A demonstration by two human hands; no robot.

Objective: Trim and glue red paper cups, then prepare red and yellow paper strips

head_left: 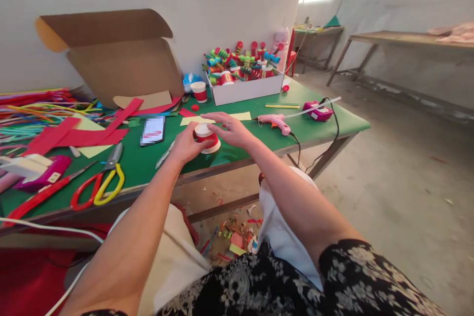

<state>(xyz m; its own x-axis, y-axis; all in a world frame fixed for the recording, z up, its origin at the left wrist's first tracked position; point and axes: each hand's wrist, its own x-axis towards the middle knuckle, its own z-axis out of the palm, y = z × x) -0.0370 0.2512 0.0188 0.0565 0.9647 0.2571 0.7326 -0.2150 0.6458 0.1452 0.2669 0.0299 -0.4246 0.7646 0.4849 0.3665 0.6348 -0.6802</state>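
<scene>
A small paper cup, white with a red band round it, stands upside down near the table's front edge. Wrapped round its left side, with the thumb across the front, is my left hand. My right hand hovers at the cup's right and top, its fingers stretched out and apart; whether a fingertip touches the cup I cannot tell. Behind both hands lies a pale yellow paper strip, partly covered. A pink glue gun rests to the right of my right hand.
Scissors, a phone, red paper strips and pipe cleaners lie left. Behind are an open cardboard box, another cup and a white box of colourful crafts. A purple block with a black cord sits right.
</scene>
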